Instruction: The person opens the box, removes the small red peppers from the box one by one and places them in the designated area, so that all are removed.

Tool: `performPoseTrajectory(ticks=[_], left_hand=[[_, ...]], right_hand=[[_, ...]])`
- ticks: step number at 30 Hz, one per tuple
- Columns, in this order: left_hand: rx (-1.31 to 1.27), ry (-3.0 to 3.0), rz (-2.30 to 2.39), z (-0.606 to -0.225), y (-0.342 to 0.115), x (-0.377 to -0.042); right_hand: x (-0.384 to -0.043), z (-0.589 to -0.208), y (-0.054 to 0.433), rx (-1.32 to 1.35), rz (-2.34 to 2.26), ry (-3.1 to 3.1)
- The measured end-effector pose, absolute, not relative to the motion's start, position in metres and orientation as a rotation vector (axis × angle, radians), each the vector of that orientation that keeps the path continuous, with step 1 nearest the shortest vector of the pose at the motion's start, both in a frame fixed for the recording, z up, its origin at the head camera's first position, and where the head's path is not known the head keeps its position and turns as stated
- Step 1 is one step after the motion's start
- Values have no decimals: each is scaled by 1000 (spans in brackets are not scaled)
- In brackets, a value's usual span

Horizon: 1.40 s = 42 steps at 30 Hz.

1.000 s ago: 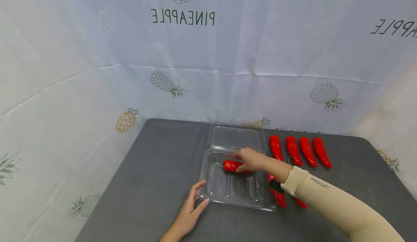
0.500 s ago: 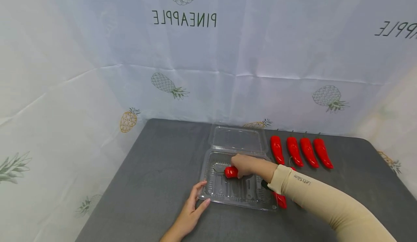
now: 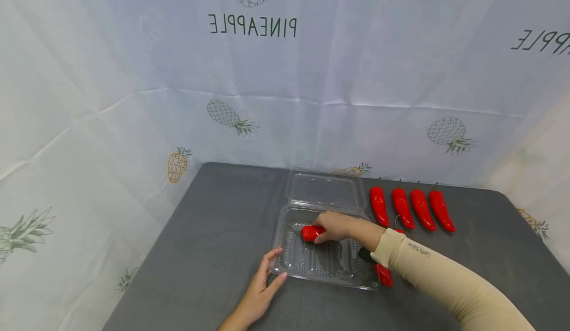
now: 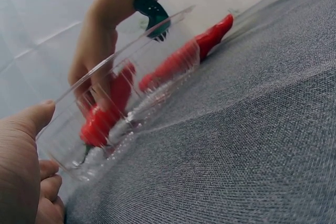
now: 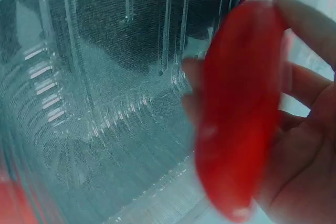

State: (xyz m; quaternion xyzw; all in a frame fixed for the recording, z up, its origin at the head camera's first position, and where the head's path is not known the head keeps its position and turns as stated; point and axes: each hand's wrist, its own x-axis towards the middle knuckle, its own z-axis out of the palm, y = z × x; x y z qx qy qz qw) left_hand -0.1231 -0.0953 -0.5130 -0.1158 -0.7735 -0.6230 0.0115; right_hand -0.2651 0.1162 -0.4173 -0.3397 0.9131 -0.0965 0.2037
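A clear plastic container (image 3: 311,271) lies on the table with its lid (image 3: 325,191) folded back away from me. My left hand (image 3: 257,292) holds its near left corner, thumb and fingers at the rim (image 4: 79,83). Over the container's far part, my right hand (image 3: 335,225) grips a red chili pepper (image 3: 309,232) lengthwise, stem pointing left. In the right wrist view the pepper (image 5: 239,103) sits between thumb and fingers, above the ribbed container floor (image 5: 115,87). My palm and fingers hide much of it in the head view.
Several red chili peppers (image 3: 420,208) lie in a row at the back right of the grey table (image 3: 213,222). Another red pepper (image 3: 384,274) lies right of the container, partly under my right forearm. A printed pineapple curtain (image 3: 289,138) hangs behind the table.
My right hand has closed further round the red pepper, after shifting a little toward me, then slightly back and left. The left hand keeps its hold on the container corner.
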Motion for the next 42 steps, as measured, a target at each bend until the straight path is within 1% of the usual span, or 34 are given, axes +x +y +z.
performPoseTrajectory(ticks=[3, 9, 24, 42], left_hand=[[-365, -2406, -1946, -513, -95, -123], [-366, -2390, -1976, -513, -94, -122], [-360, -2398, -1924, -513, -94, -121], [-341, -2438, -1895, -511, -93, -120]], right_hand=[[-265, -417, 118, -967, -345, 2526], [-263, -415, 122, -915, -512, 2494], [-258, -399, 130, -989, -543, 2410], [-247, -385, 147, -909, -574, 2471]])
